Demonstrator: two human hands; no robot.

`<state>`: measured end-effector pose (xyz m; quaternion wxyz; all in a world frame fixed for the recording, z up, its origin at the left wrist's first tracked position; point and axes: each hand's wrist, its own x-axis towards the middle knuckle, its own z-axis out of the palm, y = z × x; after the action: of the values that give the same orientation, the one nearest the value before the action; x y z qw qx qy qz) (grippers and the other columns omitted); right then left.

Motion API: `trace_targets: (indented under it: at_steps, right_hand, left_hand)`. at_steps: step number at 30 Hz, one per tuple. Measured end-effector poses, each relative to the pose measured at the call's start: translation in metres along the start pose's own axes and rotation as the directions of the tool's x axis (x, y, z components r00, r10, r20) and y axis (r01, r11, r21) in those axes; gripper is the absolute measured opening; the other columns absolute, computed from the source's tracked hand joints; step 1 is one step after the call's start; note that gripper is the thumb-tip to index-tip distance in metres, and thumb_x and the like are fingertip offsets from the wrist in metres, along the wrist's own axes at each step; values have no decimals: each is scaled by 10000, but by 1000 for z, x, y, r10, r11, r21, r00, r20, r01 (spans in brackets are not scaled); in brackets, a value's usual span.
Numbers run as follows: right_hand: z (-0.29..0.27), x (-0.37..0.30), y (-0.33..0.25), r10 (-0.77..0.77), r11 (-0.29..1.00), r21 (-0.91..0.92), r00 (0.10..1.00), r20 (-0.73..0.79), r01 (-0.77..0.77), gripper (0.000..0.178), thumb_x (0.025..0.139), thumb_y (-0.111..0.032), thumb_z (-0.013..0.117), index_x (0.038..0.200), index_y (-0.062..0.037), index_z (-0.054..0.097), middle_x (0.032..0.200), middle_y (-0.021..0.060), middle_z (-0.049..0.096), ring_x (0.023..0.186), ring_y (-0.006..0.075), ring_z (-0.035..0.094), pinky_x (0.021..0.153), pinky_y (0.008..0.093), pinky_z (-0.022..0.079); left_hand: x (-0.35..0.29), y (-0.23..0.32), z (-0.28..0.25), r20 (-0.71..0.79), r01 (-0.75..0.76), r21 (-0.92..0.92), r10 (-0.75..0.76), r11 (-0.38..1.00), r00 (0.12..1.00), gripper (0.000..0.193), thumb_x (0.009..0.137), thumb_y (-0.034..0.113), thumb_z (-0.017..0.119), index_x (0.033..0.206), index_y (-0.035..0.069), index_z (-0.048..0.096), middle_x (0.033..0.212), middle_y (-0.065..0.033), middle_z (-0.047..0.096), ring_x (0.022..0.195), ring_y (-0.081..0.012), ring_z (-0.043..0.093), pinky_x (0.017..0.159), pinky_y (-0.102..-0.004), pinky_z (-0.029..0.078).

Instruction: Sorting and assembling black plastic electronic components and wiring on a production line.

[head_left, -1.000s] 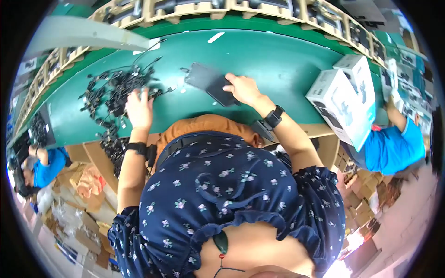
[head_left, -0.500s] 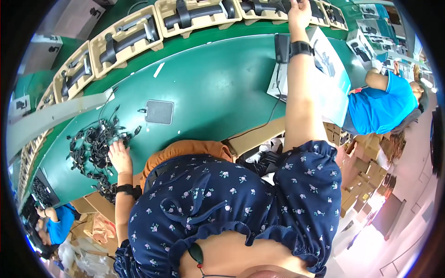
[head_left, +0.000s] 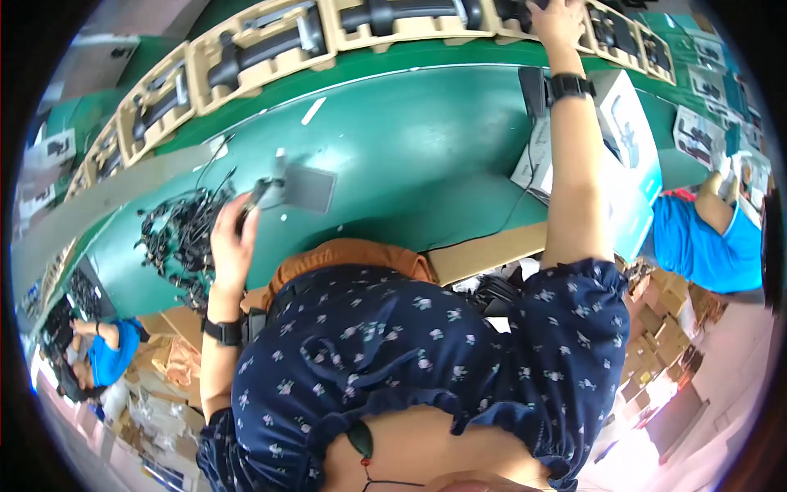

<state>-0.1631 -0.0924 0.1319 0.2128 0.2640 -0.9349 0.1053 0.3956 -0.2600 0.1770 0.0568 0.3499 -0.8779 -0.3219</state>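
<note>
My left hand [head_left: 234,239] is closed on a short black cable [head_left: 264,190], its thumb and fingers pinching it above the table. Below and beside that hand lies a tangled heap of black cables [head_left: 176,234]. A flat grey square pad [head_left: 309,189] lies just beyond the held cable. My right hand [head_left: 559,23] reaches far forward to a beige moulded tray [head_left: 633,59] in the row at the back. Its fingers are bent at black parts in the tray; the fingertips are partly cut off by the picture's edge, so what they grip is unclear.
Beige trays [head_left: 332,61] with black tubular devices line the far side of the green table [head_left: 426,139]. Under my right arm stand white printed boxes [head_left: 627,123] and a black device [head_left: 533,92] with a cord. Co-workers in blue sit at both sides; a carton flap [head_left: 488,252] is near my waist.
My left hand has lifted off the cable heap with a black cable and moved toward the grey pad. My right hand stays at the far trays. The whole view has shifted slightly.
</note>
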Motion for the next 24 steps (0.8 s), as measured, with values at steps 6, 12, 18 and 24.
trace_targets:
  at_steps: [6,12,18,24]
  right_hand:
    - [-145,-161,-226,-874,258,863,486,17,434,379,813,-320,576,1113,-87,569,1135,125,584,1030,284,548,874,390,419]
    - [-164,-230,-247,-794,400,908,542,275,126,246,869,-177,552,1104,-114,512,873,42,620,815,195,595,712,324,469]
    - [-149,-277,-260,-511,100,833,690,512,-545,201,870,-206,578,960,-33,529,1035,123,553,837,180,551,724,308,458]
    - [-160,-268,-257,-604,478,822,796,52,309,321,834,-124,569,1147,-79,517,1128,114,530,1141,281,443,1001,416,321]
  left_hand:
    - [9,40,1,171,4,-270,43,963,984,281,813,161,636,1045,11,583,879,-115,627,773,-210,595,737,-314,474]
    - [6,30,-14,411,350,-810,29,471,911,368,882,144,552,1193,-31,464,930,-77,591,714,-101,531,660,-227,451]
    - [-7,37,23,418,363,-846,62,391,906,436,949,323,428,1244,3,448,1124,-58,568,995,-124,545,880,-286,421]
    - [-8,10,57,627,590,-775,156,228,763,403,933,419,425,1019,44,546,819,-53,617,664,-111,585,705,-258,479]
